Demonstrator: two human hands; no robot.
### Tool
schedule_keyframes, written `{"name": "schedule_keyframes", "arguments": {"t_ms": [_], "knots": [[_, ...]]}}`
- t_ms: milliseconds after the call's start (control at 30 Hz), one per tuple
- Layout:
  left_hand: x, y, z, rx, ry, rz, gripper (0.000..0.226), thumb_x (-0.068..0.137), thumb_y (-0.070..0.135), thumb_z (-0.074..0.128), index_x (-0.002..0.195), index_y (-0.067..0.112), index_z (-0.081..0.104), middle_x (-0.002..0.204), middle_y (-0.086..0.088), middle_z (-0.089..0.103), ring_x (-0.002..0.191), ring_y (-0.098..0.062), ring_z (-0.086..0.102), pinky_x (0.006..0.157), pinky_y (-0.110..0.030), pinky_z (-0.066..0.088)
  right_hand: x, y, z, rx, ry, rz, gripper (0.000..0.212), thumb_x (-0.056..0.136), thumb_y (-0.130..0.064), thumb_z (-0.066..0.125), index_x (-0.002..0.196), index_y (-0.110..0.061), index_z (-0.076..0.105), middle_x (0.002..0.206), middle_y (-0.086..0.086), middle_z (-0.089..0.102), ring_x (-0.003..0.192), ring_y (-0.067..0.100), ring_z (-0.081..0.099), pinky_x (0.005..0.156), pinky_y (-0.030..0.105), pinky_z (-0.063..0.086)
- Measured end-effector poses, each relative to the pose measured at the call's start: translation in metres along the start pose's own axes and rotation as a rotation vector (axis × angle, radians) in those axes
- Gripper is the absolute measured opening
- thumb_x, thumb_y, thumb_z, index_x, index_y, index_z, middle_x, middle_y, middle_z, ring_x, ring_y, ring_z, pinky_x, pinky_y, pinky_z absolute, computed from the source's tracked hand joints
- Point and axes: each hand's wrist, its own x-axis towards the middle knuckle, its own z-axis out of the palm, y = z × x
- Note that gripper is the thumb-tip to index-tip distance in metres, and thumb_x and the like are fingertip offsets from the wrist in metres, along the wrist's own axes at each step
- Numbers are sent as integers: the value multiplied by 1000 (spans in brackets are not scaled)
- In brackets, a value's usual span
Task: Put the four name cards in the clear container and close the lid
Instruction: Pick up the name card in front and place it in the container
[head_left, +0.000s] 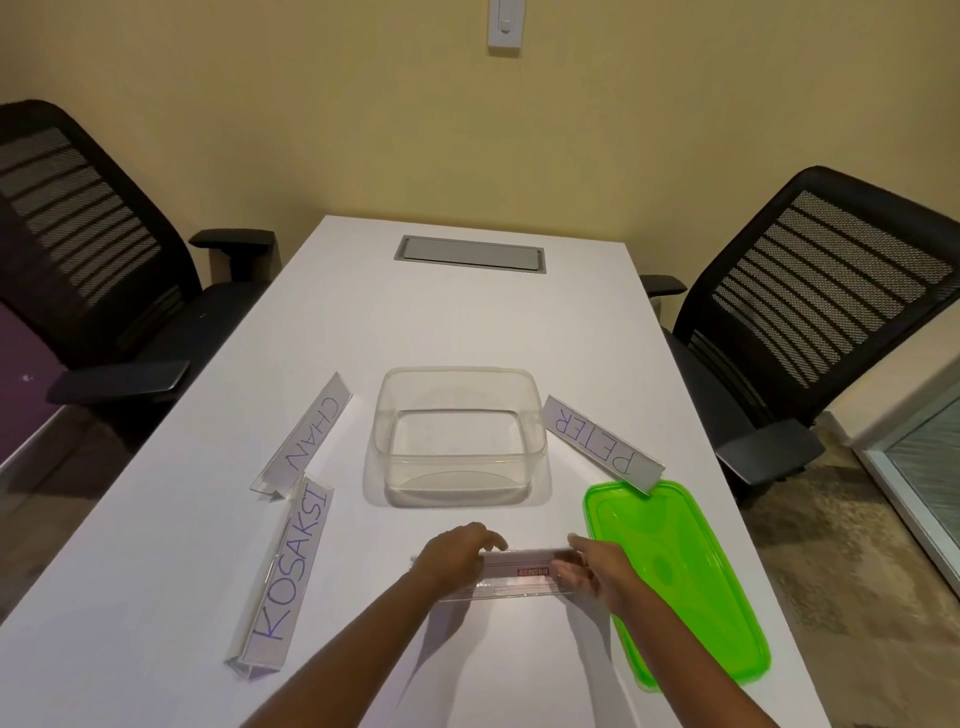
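Both hands, left hand (457, 558) and right hand (589, 569), curl their fingers around opposite ends of the red-lettered name card (519, 571) just before the empty clear container (460, 436), apparently to lift it level, the green lid (680, 587) lying beside.

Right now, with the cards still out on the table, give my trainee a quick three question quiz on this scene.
1. True or false: the clear container already holds a card.
2. Which card has an end on the green lid: A) CHAN card B) PETER card C) KOSAKSI card?
3. What do the left hand and right hand grip together?

Key: 1 false. 2 B. 3 The fourth name card, one hand at each end.
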Motion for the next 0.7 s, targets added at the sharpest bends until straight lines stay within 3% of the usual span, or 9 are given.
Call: {"name": "schedule_keyframes", "arguments": {"t_ms": [167,267,367,400,467,533,600,667,700], "knots": [[-12,-18,-2,15,-21,-186,41,100,37,33,119,13,60,127,-12,57,117,-29,55,101,-40,44,2,-1,0,-114,-36,22,46,95,-8,48,50,0,48,21,3,44,13,7,32,22,9,18],[-21,-31,-3,-57,106,-363,49,100,41,30,114,6,61,123,-16,56,116,-31,55,100,-40,44,2,-3,-1,-106,-20,13,43,94,0,47,51,-2,46,23,6,45,13,6,35,21,8,23],[-27,-41,-5,-204,193,-579,40,98,30,36,120,6,60,127,-18,55,119,-32,55,101,-37,46,1,-4,-1,8,-41,14,35,93,8,43,60,-1,46,29,9,49,16,6,43,23,11,35],[-28,-44,-6,-272,190,-626,36,97,24,38,117,3,61,126,-20,57,116,-33,57,99,-36,48,-1,-4,0,24,-71,32,32,94,8,41,64,1,47,32,9,53,18,6,46,24,12,37],[-29,-47,-9,-410,162,-674,28,95,14,41,102,-3,62,119,-24,62,110,-36,61,92,-36,51,-5,-7,3,62,-101,62,16,92,10,42,82,10,55,66,18,63,37,15,58,29,12,44],[-26,-48,-12,-487,114,-685,25,94,9,44,104,-3,63,96,-20,66,91,-32,64,80,-35,52,-7,-7,6,67,-100,60,26,91,11,42,113,11,56,94,16,57,61,20,56,35,13,50],[-23,-47,-16,-666,171,-682,21,93,7,47,94,3,67,67,-5,53,68,-23,56,66,-31,51,-7,-8,7,44,-117,43,37,92,10,40,127,9,50,99,14,55,68,20,54,39,14,53],[-20,-47,-18,-770,232,-674,31,91,3,47,64,14,57,62,-3,49,69,-26,53,68,-31,46,-9,-9,5,9,-131,25,42,91,12,40,132,6,46,103,15,57,71,20,56,41,15,54],[-20,-45,-20,-812,247,-664,33,90,0,45,62,11,57,66,-9,55,72,-29,56,69,-33,43,-11,-10,4,-11,-141,14,45,90,13,40,133,4,46,102,15,60,70,19,57,41,15,54]]}}
